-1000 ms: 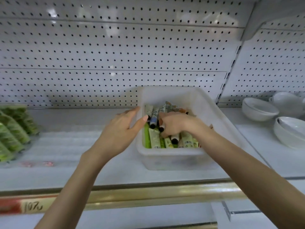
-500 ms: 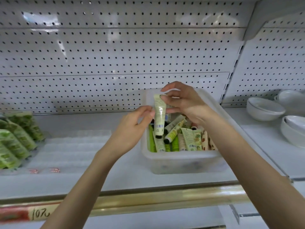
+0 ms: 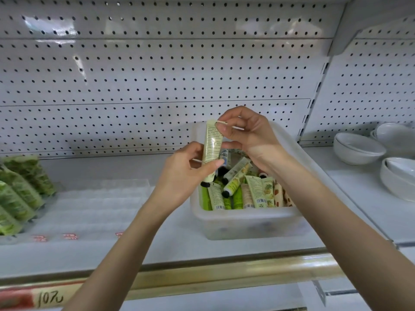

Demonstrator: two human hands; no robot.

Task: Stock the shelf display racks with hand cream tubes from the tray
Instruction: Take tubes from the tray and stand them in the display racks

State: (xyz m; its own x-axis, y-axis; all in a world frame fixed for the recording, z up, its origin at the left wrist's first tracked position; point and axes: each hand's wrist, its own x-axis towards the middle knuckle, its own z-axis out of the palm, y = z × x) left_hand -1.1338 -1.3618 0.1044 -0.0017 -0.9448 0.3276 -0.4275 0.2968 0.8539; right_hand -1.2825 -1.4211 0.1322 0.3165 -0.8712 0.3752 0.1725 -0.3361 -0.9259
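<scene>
White pegboard fills the upper half of the frame, and below it a pale shelf runs from side to side, edged at the front by a gold rail. On the left of the shelf lies a clear ridged display rack, with green tubes lying in rows at its far left end. At centre right a translucent plastic tray stands on the shelf, holding a jumble of hand cream tubes in green, cream and red-spotted prints, most with black caps. White bowls are stacked at the right edge, well apart from the tray. Both forearms reach in from the bottom of the frame and meet above the tray's left rear corner. The left hand is curled, thumb in front and fingers behind, round the lower part of one pale green tube. The right hand pinches that tube's flat crimped top between thumb and forefinger, the other fingers loosely bent. The tube is held nearly upright, clear of the pile, its black cap pointing down just over the tray's left rim.
</scene>
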